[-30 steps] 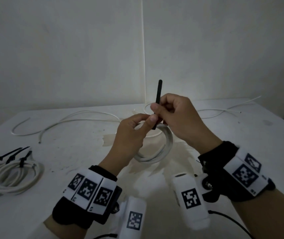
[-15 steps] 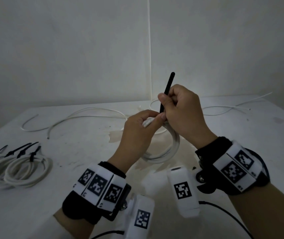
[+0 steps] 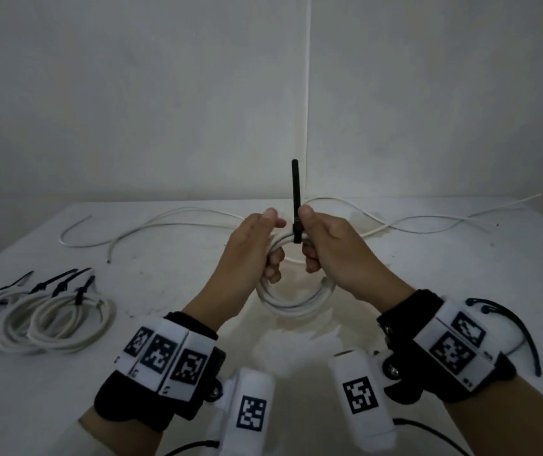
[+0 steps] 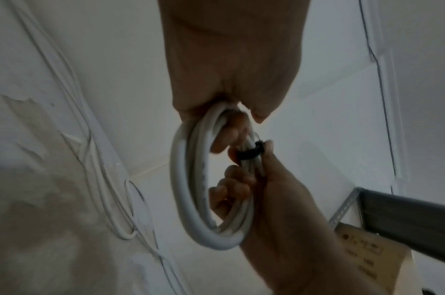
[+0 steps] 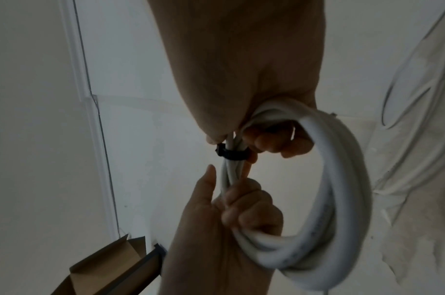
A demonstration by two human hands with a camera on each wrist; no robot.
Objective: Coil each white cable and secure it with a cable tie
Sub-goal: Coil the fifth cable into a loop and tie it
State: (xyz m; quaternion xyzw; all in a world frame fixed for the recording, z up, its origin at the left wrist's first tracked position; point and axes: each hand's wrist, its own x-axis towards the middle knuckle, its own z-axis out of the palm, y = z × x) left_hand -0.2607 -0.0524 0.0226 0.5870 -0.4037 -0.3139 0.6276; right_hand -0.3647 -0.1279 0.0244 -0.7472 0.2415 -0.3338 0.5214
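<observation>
Above the table's middle, both hands hold up a coiled white cable (image 3: 296, 302). A black cable tie (image 3: 296, 195) is cinched round the top of the coil, and its tail stands straight up between the two thumbs. My left hand (image 3: 253, 248) grips the coil just left of the tie, fingers curled through the loop. My right hand (image 3: 327, 245) grips it just right of the tie, thumb beside the tail. The left wrist view shows the tie band (image 4: 249, 154) tight round the strands of the coil (image 4: 188, 199). In the right wrist view the tie (image 5: 232, 155) sits between both sets of fingers.
Several finished coils with black ties (image 3: 46, 317) lie at the table's left. Loose white cables trail across the back left (image 3: 165, 218) and the back right (image 3: 428, 222). The white table (image 3: 461, 284) meets a white wall behind. A cardboard box (image 4: 368, 251) shows in the wrist views.
My right hand let go of the tie's tail and dropped onto the coil. The tail, tilted before, now stands upright and free. The coil hangs lower, its loop facing me.
</observation>
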